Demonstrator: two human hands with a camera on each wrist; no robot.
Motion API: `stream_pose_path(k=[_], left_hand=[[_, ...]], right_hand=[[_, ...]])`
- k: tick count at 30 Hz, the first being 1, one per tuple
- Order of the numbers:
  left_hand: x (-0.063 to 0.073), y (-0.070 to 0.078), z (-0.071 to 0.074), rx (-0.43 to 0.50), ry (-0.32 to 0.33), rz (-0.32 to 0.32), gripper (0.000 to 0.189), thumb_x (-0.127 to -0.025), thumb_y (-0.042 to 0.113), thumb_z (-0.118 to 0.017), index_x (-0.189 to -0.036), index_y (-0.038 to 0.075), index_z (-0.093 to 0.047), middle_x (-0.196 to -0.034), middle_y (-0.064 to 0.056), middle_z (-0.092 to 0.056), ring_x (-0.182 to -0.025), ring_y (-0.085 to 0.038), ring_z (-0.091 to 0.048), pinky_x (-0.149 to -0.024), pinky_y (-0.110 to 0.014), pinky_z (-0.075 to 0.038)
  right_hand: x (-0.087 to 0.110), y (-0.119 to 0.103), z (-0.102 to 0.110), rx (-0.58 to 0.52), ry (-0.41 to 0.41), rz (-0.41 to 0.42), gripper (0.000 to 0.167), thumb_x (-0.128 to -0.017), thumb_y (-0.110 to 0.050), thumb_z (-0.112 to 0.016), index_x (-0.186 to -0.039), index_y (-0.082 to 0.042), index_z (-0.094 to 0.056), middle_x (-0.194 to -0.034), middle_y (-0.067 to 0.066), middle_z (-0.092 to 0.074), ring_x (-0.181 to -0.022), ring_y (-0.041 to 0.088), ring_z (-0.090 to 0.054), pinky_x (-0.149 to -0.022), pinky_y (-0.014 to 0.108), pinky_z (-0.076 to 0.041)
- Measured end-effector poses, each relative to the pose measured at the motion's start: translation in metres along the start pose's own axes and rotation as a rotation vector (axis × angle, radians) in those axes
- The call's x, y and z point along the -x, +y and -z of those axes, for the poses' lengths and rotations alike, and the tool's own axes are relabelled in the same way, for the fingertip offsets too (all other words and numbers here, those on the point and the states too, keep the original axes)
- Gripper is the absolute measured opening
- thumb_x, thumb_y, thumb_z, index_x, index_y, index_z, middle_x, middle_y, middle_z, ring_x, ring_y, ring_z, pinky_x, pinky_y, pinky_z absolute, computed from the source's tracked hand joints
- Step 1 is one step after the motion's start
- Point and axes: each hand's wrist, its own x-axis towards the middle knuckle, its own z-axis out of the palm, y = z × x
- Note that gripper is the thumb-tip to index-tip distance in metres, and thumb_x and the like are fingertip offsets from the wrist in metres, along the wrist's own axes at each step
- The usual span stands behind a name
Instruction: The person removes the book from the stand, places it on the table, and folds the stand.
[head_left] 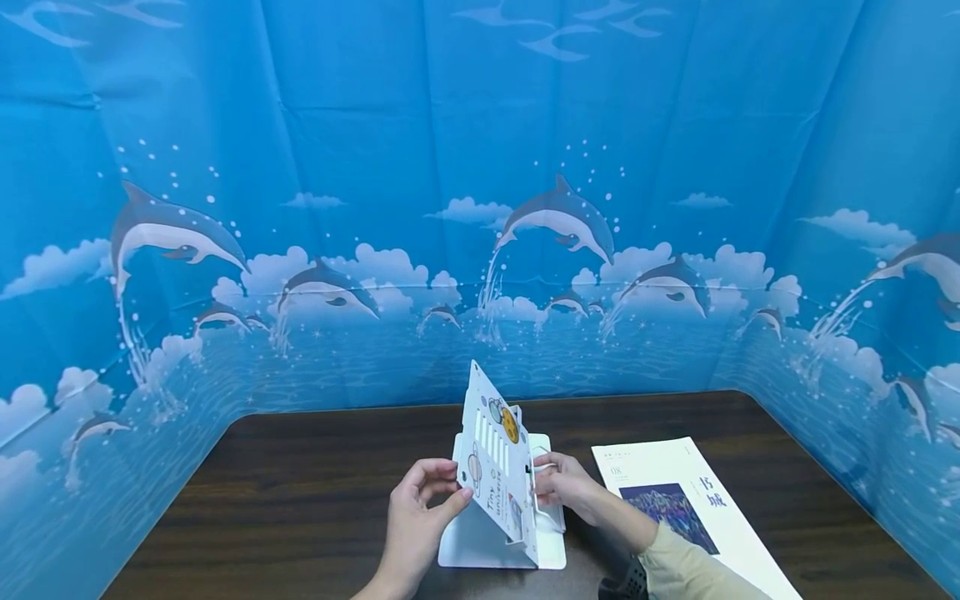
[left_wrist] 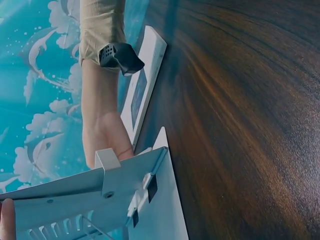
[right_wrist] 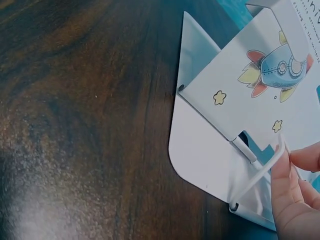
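Note:
A white metal book stand (head_left: pixel 491 454) with cartoon planets and the words "Tiny universe" stands on the table, its panel tilted up from a flat white base (head_left: pixel 468 546). My left hand (head_left: pixel 420 512) pinches the panel's left edge between thumb and fingers; in the left wrist view only a fingertip (left_wrist: pixel 7 220) shows at the panel. On the other side, my right hand (head_left: pixel 570 490) pinches a white wire leg (right_wrist: pixel 260 172) between thumb and fingers, low by the base. A rocket (right_wrist: pixel 282 67) is printed on the panel above the wire.
To the right of the stand lies a white book (head_left: pixel 738 529) with a dark picture on its cover. The dark wood table (head_left: pixel 315 500) ends at a blue dolphin-print curtain (head_left: pixel 397 208) behind and at both sides. A black band (head_left: pixel 626 583) is at the right wrist.

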Motion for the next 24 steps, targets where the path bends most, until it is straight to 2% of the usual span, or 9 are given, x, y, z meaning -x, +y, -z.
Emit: stream_pose_path(k=[16, 24], left_hand=[[-0.0003, 0.0008, -0.0012, 0.004, -0.008, 0.023, 0.034, -0.071, -0.003, -0.072, -0.101, -0.006, -0.056, -0.095, -0.015, -0.057, -0.077, -0.010, -0.058, -0.066, -0.022, -0.051], [-0.0001, 0.0005, -0.0038, 0.013, -0.009, 0.008, 0.034, -0.070, -0.004, -0.072, -0.100, -0.006, -0.056, -0.094, -0.014, -0.058, -0.076, -0.010, -0.058, -0.065, -0.020, -0.050]], right_hand=[[-0.0002, 0.0006, 0.0022, -0.016, -0.029, 0.000, 0.044, -0.079, 0.003, -0.056, -0.120, 0.009, -0.041, -0.090, 0.014, -0.058, -0.070, 0.017, -0.056, -0.060, 0.025, -0.050], [0.0007, -0.0010, 0.0058, -0.038, -0.048, -0.001, 0.047, -0.078, 0.005, -0.056, -0.122, 0.010, -0.039, -0.091, 0.014, -0.058, -0.066, 0.015, -0.056, -0.058, 0.024, -0.050]])
